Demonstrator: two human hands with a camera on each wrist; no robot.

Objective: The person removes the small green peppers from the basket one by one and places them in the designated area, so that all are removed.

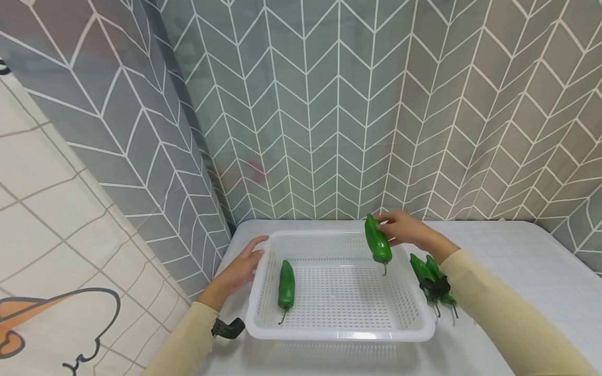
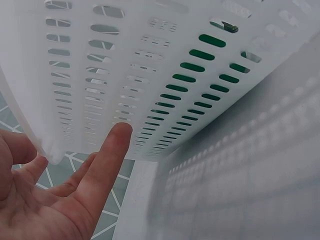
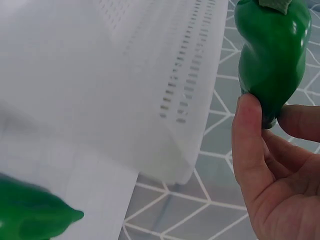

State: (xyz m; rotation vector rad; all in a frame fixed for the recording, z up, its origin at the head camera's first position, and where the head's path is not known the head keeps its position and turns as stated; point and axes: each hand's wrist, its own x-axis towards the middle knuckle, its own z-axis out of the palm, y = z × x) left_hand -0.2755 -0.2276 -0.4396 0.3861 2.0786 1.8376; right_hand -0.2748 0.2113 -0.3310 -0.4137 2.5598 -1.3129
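In the head view a white perforated plastic basket (image 1: 340,335) stands on the white tabletop. My left hand (image 1: 242,265) is at its left side, fingertips touching the rim. In the left wrist view one extended finger (image 2: 114,145) of this hand meets the outer wall. A green pepper (image 1: 286,286) lies inside along the left, partly seen through the slots in the left wrist view. Over the basket's far right corner my right hand (image 1: 402,228) pinches another green pepper (image 1: 378,241) by its pointed tip, stem hanging down in the head view.
Two more green peppers (image 1: 421,269) lie on the table right of the basket, partly hidden by the right wrist's black camera strap (image 1: 435,286). A grey chevron-patterned curtain (image 1: 329,130) rises behind the table. Tabletop (image 1: 512,261) extends to the right.
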